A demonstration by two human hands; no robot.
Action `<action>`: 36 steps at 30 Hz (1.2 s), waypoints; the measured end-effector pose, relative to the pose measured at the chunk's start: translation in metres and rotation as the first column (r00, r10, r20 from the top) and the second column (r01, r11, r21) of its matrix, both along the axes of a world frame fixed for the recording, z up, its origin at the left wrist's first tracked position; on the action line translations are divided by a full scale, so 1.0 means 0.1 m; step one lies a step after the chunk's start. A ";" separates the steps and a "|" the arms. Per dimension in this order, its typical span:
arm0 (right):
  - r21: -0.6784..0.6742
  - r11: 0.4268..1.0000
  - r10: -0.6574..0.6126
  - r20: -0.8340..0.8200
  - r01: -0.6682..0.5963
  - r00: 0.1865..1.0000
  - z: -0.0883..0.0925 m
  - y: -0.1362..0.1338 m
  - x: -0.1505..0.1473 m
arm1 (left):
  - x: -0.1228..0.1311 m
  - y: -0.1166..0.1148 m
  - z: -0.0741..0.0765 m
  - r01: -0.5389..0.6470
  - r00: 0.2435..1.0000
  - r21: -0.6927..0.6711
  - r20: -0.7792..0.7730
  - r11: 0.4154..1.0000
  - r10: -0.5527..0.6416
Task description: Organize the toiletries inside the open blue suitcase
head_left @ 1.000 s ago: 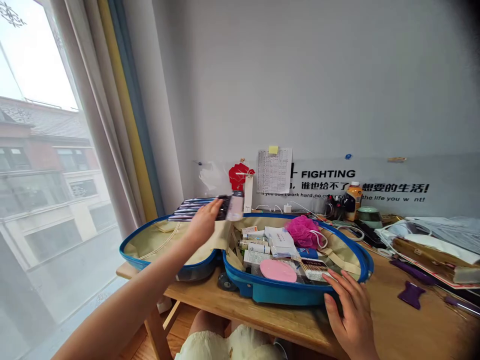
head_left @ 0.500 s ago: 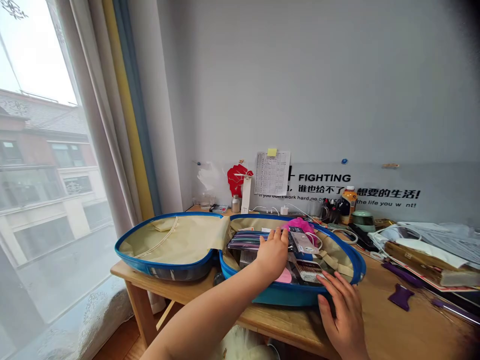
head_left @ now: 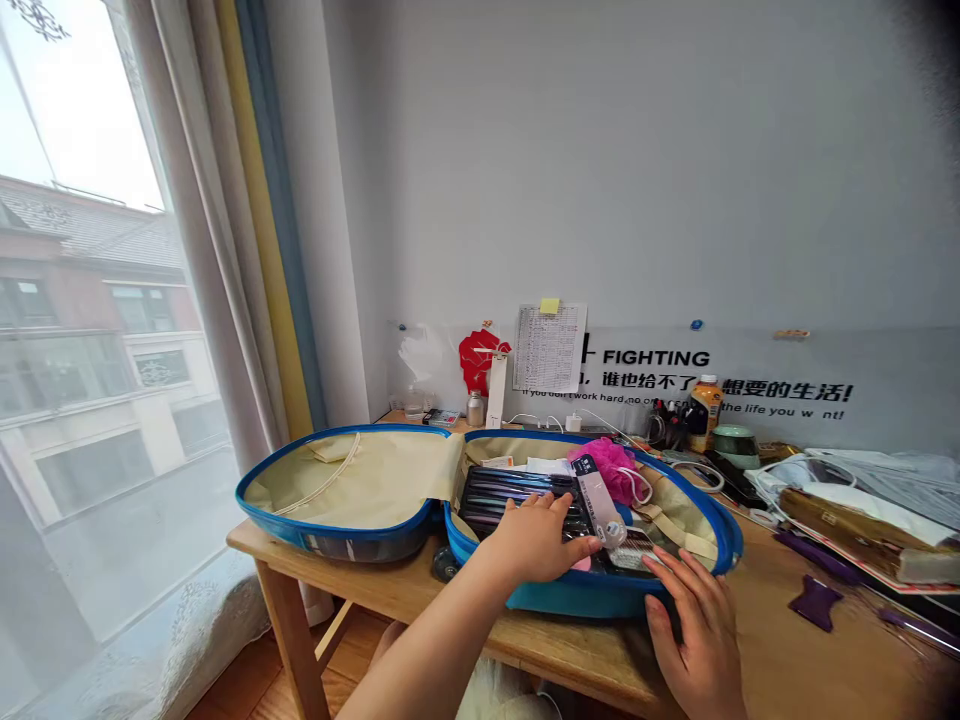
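Note:
A small blue-rimmed suitcase (head_left: 592,600) lies unfolded on the wooden table, its right half filled with packaged goods. My left hand (head_left: 536,540) lies over a clear-fronted pack of slim dark brushes (head_left: 517,487), fingers spread on top of it. The pack has a grey printed header card (head_left: 598,500) and rests flat on the contents. Behind it sits a pink mesh bath puff (head_left: 609,468) with a white cord. My right hand (head_left: 694,620), fingers apart, rests at the front right rim, by a pack of thin sticks (head_left: 636,552) partly covered.
The other suitcase half (head_left: 345,480) shows a beige lining. To the right are a brown pouch (head_left: 844,530), a purple bow-shaped piece (head_left: 816,603) and white cables. Along the wall stand an orange-labelled bottle (head_left: 703,412), a green-lidded jar (head_left: 735,445) and a small metal bottle (head_left: 475,407).
My left hand has come nearer and lower, and the brush pack has been laid flatter with it, uncovering more of the pink puff. My right hand stays at the rim.

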State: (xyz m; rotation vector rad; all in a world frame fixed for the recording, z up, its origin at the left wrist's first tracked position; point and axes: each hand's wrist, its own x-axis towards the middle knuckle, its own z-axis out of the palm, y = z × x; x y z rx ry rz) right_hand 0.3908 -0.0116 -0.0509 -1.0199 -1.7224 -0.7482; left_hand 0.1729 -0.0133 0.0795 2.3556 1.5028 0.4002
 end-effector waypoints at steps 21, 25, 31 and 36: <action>0.027 0.999 0.032 -0.015 -0.032 0.999 0.05 -0.01 0.03 | -2.54 -0.66 -1.11 -0.486 0.822 0.690 0.152 0.537 0.548; 0.047 0.999 -0.008 0.051 0.006 0.999 0.14 -0.04 0.04 | -2.51 -0.64 -1.09 -0.475 0.850 0.671 0.182 0.569 0.495; 0.112 0.994 -0.027 0.146 0.011 0.989 0.26 -0.05 0.08 | -2.48 -0.63 -1.11 -0.471 0.861 0.678 0.215 0.564 0.461; 0.147 0.988 -0.070 0.162 0.046 0.984 0.27 -0.02 0.16 | -2.40 -0.62 -1.10 -0.487 0.859 0.653 0.237 0.580 0.454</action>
